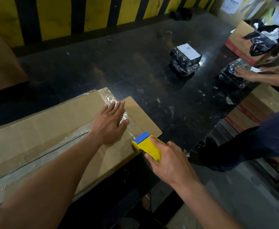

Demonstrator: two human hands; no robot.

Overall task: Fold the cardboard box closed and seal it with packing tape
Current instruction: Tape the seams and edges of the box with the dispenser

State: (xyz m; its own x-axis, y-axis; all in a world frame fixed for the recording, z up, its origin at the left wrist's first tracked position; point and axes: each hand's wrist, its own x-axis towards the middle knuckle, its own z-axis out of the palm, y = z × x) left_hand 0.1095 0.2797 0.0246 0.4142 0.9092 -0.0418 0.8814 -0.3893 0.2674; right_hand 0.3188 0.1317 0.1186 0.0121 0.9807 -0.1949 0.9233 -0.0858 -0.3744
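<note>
Cardboard box (41, 129) lies flattened on the dark tabletop (135, 71), flaps closed. Left hand (110, 123) rests flat on it, fingers (119, 107) spread open over clear packing tape (109, 100), gripping nothing. Right hand (167, 160), just right of those fingers, is closed around a yellow and blue tape dispenser (146, 145) at the box's edge. Two black wrapped parcels (185, 59) sit well beyond.

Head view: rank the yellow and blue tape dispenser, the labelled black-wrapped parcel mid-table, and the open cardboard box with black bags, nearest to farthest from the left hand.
1. Yellow and blue tape dispenser: just right of the left hand, at the edge of the cardboard box, held in the right hand.
2. Labelled black-wrapped parcel: mid-table, farther back.
3. Open cardboard box with black bags: far right corner.
</note>
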